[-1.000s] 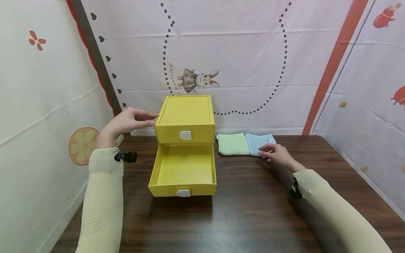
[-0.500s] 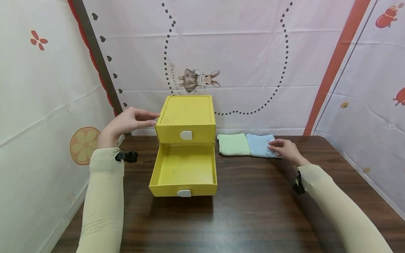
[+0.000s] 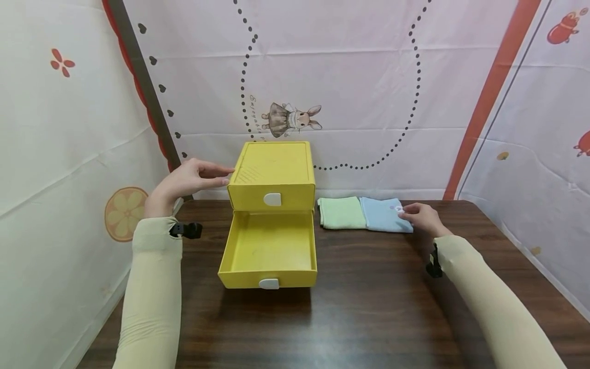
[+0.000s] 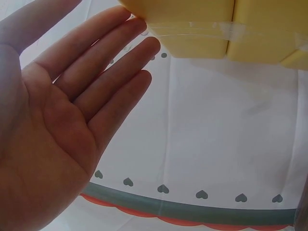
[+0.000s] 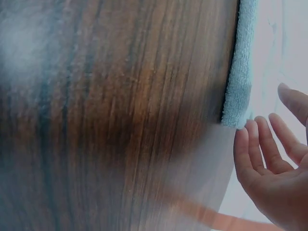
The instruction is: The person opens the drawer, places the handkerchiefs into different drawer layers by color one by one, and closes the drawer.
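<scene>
A yellow two-drawer box [image 3: 275, 163] stands left of the middle in the head view, its lower drawer [image 3: 272, 248] pulled out with a bare floor. At its upper left edge, my left hand [image 3: 182, 179] touches the side with extended fingers; the left wrist view shows the palm [image 4: 53, 130] facing the camera and the fingertips near the yellow wall. A folded light-blue cloth [image 3: 381, 214] lies flat to the right of the box. My right hand [image 3: 423, 218] is at its right edge, fingers loosely bent, fingertips close to the cloth's corner [image 5: 236, 113] in the right wrist view.
A folded light-green cloth [image 3: 342, 213] lies between the box and the blue cloth, touching the blue one. The dark wooden table [image 3: 369, 302] ends at a printed curtain [image 3: 369, 92], which also hangs along both sides.
My right hand has moved from on top of the blue cloth to its right edge, uncovering more of it. My left hand stays at the box.
</scene>
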Demonstrator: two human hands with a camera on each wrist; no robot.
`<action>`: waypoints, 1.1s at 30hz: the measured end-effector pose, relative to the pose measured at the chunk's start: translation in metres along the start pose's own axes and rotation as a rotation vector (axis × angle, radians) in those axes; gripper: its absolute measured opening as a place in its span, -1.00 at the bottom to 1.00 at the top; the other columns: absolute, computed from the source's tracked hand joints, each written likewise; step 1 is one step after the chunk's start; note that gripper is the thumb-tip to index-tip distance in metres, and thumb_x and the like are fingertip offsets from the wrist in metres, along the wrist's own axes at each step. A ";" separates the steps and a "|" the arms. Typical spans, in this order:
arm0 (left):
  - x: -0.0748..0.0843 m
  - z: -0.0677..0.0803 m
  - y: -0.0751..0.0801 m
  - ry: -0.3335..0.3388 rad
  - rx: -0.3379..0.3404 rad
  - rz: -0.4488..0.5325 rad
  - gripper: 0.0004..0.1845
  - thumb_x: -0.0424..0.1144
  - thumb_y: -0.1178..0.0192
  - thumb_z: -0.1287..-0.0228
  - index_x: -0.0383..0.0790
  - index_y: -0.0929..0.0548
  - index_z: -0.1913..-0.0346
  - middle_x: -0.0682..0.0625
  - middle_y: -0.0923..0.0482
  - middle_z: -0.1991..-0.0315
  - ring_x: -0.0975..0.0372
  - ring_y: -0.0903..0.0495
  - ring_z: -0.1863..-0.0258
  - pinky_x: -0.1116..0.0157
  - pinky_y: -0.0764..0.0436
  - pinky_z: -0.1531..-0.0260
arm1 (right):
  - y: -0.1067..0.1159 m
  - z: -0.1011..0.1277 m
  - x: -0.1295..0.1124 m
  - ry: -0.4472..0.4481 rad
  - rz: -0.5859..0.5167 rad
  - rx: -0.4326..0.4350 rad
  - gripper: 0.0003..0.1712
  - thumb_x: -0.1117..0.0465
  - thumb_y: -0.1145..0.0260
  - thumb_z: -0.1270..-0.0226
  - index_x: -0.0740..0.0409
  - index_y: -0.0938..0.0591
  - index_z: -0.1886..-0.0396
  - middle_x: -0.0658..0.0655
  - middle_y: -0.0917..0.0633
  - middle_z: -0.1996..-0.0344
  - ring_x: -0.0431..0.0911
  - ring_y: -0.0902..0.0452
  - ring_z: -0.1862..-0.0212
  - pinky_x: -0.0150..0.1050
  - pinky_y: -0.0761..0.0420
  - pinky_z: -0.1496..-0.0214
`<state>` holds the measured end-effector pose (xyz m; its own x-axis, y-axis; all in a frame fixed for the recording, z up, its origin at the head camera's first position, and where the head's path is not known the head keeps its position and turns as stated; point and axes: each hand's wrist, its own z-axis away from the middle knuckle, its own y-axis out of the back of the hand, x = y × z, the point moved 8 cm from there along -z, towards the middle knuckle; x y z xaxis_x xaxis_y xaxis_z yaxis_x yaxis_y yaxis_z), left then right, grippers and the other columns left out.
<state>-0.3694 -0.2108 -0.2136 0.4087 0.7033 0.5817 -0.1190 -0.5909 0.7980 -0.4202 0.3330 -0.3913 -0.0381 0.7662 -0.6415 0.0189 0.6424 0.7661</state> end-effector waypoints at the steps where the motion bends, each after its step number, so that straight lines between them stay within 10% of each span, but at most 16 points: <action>1: 0.001 0.001 0.000 0.004 0.000 -0.004 -0.55 -0.07 -0.27 -0.24 -0.14 -0.60 -0.17 -0.09 -0.60 -0.11 0.07 -0.56 -0.09 0.00 -0.53 -0.05 | -0.001 0.000 0.002 -0.012 -0.011 -0.010 -0.36 -0.02 -0.20 -0.37 0.46 -0.45 -0.18 0.50 -0.50 -0.10 0.20 -0.47 -0.05 -0.04 -0.58 0.01; 19: -0.036 -0.017 -0.003 -0.008 0.008 -0.028 -0.50 0.17 -0.27 -0.14 0.13 -0.61 -0.14 0.00 -0.61 -0.10 0.15 -0.56 -0.07 0.00 -0.54 -0.03 | -0.010 -0.006 0.030 -0.288 -0.280 -0.106 -0.32 0.14 -0.11 -0.44 0.52 -0.20 -0.35 0.49 -0.31 -0.28 -0.11 -0.52 0.01 -0.42 -0.61 0.10; 25: -0.037 -0.017 -0.003 -0.011 0.007 -0.024 -0.50 0.17 -0.27 -0.15 0.11 -0.61 -0.15 -0.02 -0.60 -0.11 0.14 -0.56 -0.08 -0.02 -0.53 -0.03 | -0.012 -0.006 0.034 -0.332 -0.403 -0.119 -0.29 0.17 -0.15 -0.41 0.51 -0.16 -0.37 0.32 -0.43 -0.15 -0.45 -0.47 0.33 -0.48 -0.60 0.18; 33: -0.037 -0.017 -0.003 -0.002 0.002 0.003 -0.49 0.18 -0.28 -0.13 0.12 -0.62 -0.14 0.00 -0.60 -0.10 0.13 -0.55 -0.09 -0.01 -0.53 -0.03 | -0.013 -0.010 0.038 -0.338 -0.428 -0.128 -0.27 0.16 -0.18 -0.38 0.49 -0.18 -0.37 0.01 -0.49 0.19 -0.43 -0.42 0.42 -0.48 -0.54 0.29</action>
<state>-0.3999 -0.2281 -0.2350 0.4103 0.7003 0.5841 -0.1187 -0.5941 0.7956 -0.4320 0.3534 -0.4250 0.3075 0.4137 -0.8569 -0.0503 0.9064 0.4195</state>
